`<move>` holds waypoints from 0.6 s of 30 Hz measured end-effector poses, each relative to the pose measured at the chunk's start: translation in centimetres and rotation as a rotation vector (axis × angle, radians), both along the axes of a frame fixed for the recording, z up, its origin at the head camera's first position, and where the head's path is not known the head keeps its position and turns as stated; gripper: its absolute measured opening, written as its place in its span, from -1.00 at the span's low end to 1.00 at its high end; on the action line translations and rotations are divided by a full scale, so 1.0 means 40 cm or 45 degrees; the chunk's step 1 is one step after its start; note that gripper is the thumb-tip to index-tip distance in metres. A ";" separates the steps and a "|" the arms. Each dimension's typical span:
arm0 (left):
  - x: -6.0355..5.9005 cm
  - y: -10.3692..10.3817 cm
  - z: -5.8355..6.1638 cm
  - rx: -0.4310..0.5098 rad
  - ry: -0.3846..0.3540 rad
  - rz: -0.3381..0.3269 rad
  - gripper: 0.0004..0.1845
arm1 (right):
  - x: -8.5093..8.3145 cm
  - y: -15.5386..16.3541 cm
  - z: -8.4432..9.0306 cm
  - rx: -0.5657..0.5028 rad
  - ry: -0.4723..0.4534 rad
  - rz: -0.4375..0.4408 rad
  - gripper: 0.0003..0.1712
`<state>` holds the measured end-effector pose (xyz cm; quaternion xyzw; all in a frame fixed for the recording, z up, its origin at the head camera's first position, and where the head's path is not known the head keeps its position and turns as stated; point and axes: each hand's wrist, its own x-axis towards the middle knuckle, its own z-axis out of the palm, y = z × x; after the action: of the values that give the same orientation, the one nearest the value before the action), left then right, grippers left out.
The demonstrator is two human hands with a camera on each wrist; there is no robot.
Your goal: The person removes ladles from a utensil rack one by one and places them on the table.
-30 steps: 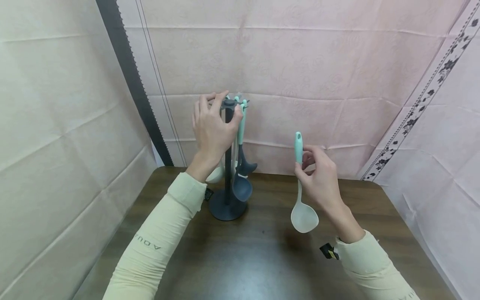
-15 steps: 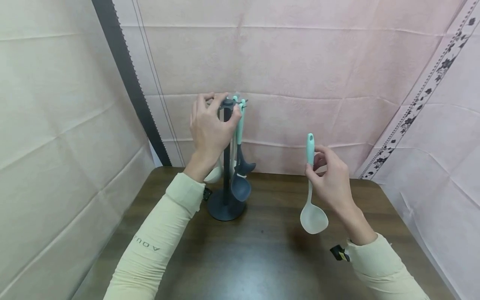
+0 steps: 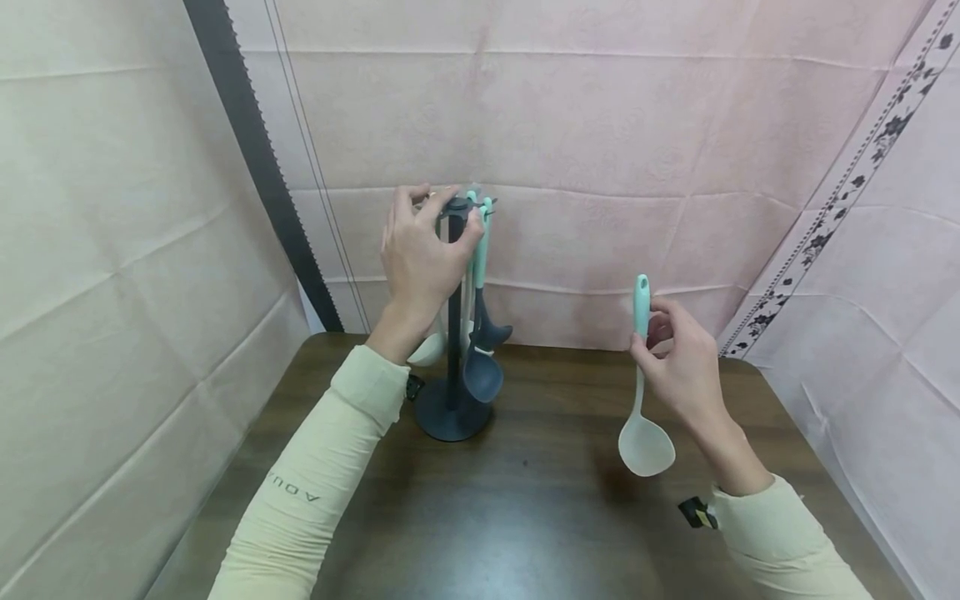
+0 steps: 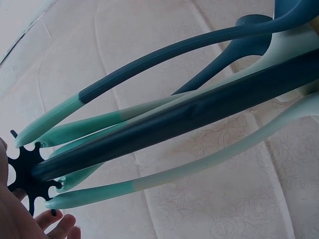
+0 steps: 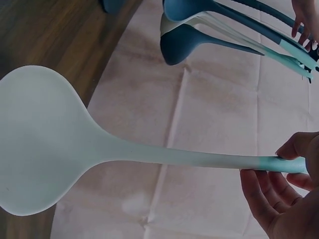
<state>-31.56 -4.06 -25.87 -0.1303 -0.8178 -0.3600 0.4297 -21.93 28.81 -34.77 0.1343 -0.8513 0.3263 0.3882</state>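
Note:
A dark utensil stand [image 3: 454,333] with a round base stands at the back of the brown table [image 3: 525,508]. My left hand [image 3: 420,250] grips the hook disc [image 4: 26,172] at its top. Several teal-handled utensils [image 3: 480,333] hang from it, dark and pale ones [image 4: 164,124]. My right hand [image 3: 678,362] holds a pale white ladle [image 3: 643,442] by its teal handle, bowl hanging down above the table, well right of the stand. The right wrist view shows the ladle [image 5: 45,139] close up, with the fingers [image 5: 279,184] pinching its teal end.
Pale fabric walls close in the table on the left [image 3: 112,250], back [image 3: 600,167] and right [image 3: 885,292]. A dark zigzag-edged strip [image 3: 255,150] runs down the back left corner. The table's right edge lies near my right forearm.
My right hand has carried the ladle to the right and slightly lower, away from the stand. The left hand has stayed on top of the stand.

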 end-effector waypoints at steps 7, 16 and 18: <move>0.002 0.002 0.000 0.001 -0.005 0.002 -0.38 | 0.007 0.031 -0.010 0.012 -0.035 -0.063 -0.56; 0.007 0.004 0.003 -0.014 -0.024 -0.001 -0.39 | 0.005 0.090 -0.012 0.009 -0.032 -0.159 -0.55; 0.007 0.005 0.003 -0.015 -0.030 0.001 -0.39 | 0.005 0.101 -0.013 0.010 -0.040 -0.177 -0.54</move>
<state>-31.29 -3.87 -25.73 -0.1283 -0.8249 -0.3564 0.4196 -21.75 32.83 -35.30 0.0711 -0.8658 0.2974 0.3962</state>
